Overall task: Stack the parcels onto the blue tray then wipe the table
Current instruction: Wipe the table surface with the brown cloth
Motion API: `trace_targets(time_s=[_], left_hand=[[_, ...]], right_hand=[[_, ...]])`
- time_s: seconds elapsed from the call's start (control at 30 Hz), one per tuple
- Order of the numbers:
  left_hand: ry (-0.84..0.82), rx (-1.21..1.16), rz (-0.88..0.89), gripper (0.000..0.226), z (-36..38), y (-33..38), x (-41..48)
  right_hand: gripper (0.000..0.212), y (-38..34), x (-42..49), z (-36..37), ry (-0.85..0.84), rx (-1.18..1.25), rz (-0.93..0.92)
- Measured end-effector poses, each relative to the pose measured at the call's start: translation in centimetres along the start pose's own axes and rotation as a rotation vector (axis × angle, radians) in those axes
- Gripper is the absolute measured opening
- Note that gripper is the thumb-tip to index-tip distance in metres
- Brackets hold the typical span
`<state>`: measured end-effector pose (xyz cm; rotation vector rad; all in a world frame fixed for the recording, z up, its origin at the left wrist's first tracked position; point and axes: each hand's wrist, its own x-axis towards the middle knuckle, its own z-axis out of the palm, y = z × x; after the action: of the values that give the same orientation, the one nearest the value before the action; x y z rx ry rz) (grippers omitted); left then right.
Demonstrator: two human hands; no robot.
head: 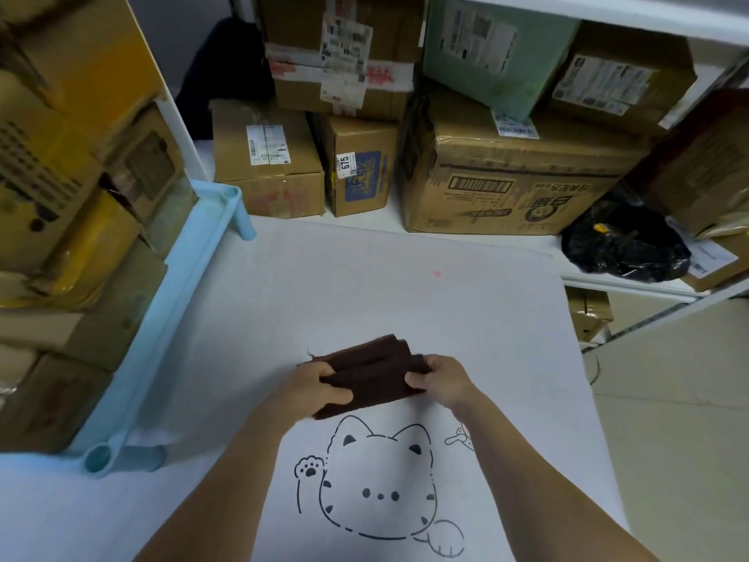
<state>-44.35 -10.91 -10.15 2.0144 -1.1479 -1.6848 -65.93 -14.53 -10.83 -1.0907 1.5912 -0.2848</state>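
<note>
A folded dark brown cloth (371,369) is held just above the white table (405,302), near its middle. My left hand (316,385) grips the cloth's left end and my right hand (439,379) pinches its right end. The light blue tray (162,318) stands along the table's left side, and stacked cardboard parcels (73,221) fill it, some wrapped in yellow tape. A cat outline is drawn on the table's cover, below my hands.
Cardboard boxes (506,176) are piled on a white shelf behind the table, with a green box (486,54) on top. A black plastic bag (624,245) lies at the shelf's right. Pale floor shows right of the table edge.
</note>
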Motion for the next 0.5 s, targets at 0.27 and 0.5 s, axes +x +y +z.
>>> trace_targets(time_s=[0.27,0.5], left_hand=[[0.625,0.626,0.104,0.034,0.4,-0.9,2.1],[0.395,0.83,0.307,0.054,3.4,-2.3,1.3]], right_hand=[[0.025,-1.2,3.1,2.0,0.312,-0.383,-0.118],[0.041,0.1,2.4,2.0,0.031,-0.679,-0.319]])
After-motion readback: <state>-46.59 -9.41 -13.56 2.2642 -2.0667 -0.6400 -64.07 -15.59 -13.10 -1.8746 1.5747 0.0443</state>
